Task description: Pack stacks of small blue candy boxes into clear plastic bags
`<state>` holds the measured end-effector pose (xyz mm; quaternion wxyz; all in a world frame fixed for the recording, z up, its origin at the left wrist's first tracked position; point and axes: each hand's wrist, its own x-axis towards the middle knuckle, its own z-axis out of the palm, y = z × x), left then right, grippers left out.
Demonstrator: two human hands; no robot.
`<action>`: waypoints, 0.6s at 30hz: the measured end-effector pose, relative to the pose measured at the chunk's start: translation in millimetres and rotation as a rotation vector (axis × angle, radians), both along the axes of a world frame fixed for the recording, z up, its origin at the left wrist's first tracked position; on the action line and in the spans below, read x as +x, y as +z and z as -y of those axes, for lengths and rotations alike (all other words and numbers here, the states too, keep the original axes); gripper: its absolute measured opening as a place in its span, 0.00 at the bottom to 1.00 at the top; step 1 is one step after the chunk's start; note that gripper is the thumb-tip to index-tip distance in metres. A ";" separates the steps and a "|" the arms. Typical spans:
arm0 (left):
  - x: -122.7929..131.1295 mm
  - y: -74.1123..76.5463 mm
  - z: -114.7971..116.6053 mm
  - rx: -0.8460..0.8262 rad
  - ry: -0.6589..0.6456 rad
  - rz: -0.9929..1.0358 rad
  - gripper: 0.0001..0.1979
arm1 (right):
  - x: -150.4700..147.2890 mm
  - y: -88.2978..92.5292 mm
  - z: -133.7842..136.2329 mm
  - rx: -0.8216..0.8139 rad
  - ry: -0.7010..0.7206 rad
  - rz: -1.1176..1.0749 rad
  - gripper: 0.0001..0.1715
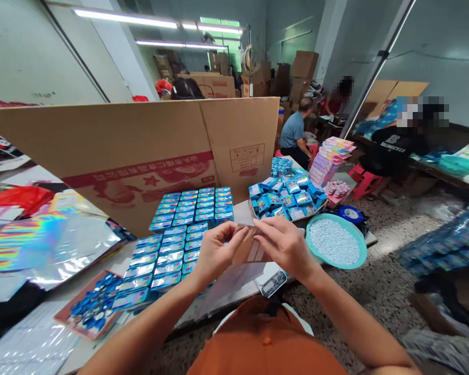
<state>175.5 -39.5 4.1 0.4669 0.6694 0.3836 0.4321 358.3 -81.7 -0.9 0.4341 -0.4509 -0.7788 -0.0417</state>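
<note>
Both my hands meet over the front of the table, fingertips pinched close together. My left hand (222, 249) is closed on one side of a thin, see-through plastic piece (245, 227); my right hand (283, 245) grips its other side. I cannot tell whether it is a bag or a sheet. Below the fingers shows a brown surface with pale stripes (254, 252). Left of my hands stand rows of small blue packs (168, 258). A carton heaped with loose blue packs (287, 198) sits beyond my right hand, with a teal basin of white pellets (336, 242) beside it.
A tall cardboard panel (160, 140) stands behind the packs. A pink tray (78, 328) of blue round pieces lies at the left front. Shiny sheets (54, 234) cover the left side. A small metal tin (273, 284) lies near the front edge. Other people sit at the right back.
</note>
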 end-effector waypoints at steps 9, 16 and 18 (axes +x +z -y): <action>3.7 4.6 9.8 0.004 0.031 0.025 0.14 | -12.7 -7.8 8.4 0.245 -0.135 0.155 0.24; 4.6 1.3 9.4 -0.025 0.032 0.042 0.14 | -15.5 -14.5 10.0 0.250 -0.159 0.122 0.26; 5.1 1.8 9.7 -0.019 0.030 0.038 0.14 | -16.0 -14.4 10.1 0.250 -0.157 0.093 0.26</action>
